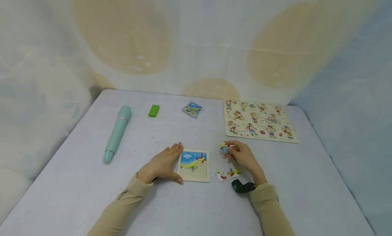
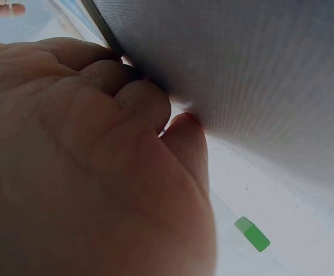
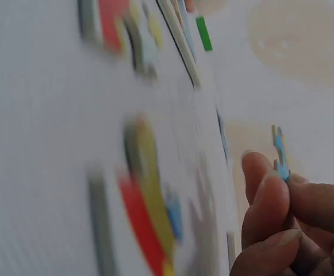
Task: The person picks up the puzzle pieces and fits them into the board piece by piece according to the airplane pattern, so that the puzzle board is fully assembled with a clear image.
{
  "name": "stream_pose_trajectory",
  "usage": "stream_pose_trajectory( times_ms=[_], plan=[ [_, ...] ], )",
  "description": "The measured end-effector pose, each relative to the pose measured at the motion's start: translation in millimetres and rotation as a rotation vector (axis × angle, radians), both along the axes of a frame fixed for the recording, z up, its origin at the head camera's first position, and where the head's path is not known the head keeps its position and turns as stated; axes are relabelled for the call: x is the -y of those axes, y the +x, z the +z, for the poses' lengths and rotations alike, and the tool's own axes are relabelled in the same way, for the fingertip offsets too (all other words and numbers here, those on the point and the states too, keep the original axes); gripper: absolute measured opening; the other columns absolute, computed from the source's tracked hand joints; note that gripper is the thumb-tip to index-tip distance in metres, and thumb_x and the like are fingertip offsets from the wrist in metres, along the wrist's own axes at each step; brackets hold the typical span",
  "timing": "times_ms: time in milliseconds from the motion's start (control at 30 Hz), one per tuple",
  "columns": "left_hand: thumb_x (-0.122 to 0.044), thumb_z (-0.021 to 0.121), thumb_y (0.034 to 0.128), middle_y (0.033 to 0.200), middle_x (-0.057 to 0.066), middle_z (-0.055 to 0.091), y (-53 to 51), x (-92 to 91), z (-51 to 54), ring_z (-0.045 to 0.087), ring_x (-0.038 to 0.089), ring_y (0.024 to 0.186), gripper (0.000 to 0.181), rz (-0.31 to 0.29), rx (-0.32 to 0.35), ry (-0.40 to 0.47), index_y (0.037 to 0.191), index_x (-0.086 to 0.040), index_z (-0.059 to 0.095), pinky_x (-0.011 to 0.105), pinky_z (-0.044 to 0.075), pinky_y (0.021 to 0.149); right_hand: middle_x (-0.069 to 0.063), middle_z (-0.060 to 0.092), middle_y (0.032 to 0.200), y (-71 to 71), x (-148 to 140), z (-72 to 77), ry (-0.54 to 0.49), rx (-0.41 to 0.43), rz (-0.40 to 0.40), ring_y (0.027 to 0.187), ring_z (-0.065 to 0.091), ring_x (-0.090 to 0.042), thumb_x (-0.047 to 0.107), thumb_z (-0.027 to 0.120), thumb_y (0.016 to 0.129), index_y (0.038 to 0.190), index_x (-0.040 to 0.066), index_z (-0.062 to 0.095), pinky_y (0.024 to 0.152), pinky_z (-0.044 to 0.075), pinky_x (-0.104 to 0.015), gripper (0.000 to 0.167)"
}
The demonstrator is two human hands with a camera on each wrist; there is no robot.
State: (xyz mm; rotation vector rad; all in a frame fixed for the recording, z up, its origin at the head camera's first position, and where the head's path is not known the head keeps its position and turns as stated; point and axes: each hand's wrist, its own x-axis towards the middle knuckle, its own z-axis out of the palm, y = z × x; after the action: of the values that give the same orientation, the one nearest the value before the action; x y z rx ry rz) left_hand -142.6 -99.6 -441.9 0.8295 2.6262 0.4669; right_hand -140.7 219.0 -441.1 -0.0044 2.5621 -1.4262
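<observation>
A square wooden puzzle tray (image 1: 194, 178) lies mid-table, its upper part filled with blue, yellow and red pieces and its lower part bare. Against its left edge rests my left hand (image 1: 162, 164), fingers extended and thumb near the lower left corner. To the right of the tray, my right hand (image 1: 242, 157) pinches a blue, red and yellow puzzle piece (image 1: 224, 147) between thumb and fingers; the right wrist view shows this piece (image 3: 280, 152) edge-on above the fingertips. Two loose pieces, one white and red (image 1: 221, 175), one yellow and red (image 1: 234, 172), lie below that hand.
At the back stand out a green block (image 1: 154, 111), a small picture stack (image 1: 193, 109) and a large board with figures (image 1: 260, 122). A mint-green cylinder (image 1: 117, 134) lies on the left. Curtains surround the table's back and sides.
</observation>
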Motion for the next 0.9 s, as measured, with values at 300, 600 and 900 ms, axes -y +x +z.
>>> stream_pose_trajectory(
  times_ms=[300,600,900],
  plan=[
    [-0.057,0.085,0.0604,0.162,0.016,0.018,0.4,-0.5,2.4,0.015,0.031,0.151,0.125,0.002,0.005,0.005,0.152,0.002,0.023,0.049,0.018,0.123,-0.007,0.063,0.074,7.6,32,-2.2,-0.029,0.028,0.129,0.059,0.048,-0.013,0.012,0.05,0.1,0.13,0.01,0.06,0.049,0.037,-0.02,0.031],
    [-0.056,0.085,0.0602,0.161,0.018,0.019,1.3,-0.6,5.5,0.016,0.032,0.15,0.125,-0.012,-0.009,-0.001,0.151,0.003,0.024,0.05,0.019,0.122,-0.008,0.066,0.078,12.9,48,-4.0,-0.1,0.032,0.188,0.058,0.05,-0.013,0.011,0.053,0.099,0.129,0.008,0.057,0.05,0.041,-0.019,0.03],
    [-0.057,0.084,0.0607,0.161,0.018,0.019,0.8,-0.3,4.6,0.016,0.032,0.151,0.125,-0.014,-0.009,-0.002,0.151,0.003,0.023,0.05,0.019,0.122,-0.008,0.067,0.077,15.7,59,-6.6,-0.126,0.077,0.211,0.058,0.054,-0.013,0.013,0.055,0.099,0.126,0.008,0.058,0.053,0.045,-0.021,0.028]
  ],
)
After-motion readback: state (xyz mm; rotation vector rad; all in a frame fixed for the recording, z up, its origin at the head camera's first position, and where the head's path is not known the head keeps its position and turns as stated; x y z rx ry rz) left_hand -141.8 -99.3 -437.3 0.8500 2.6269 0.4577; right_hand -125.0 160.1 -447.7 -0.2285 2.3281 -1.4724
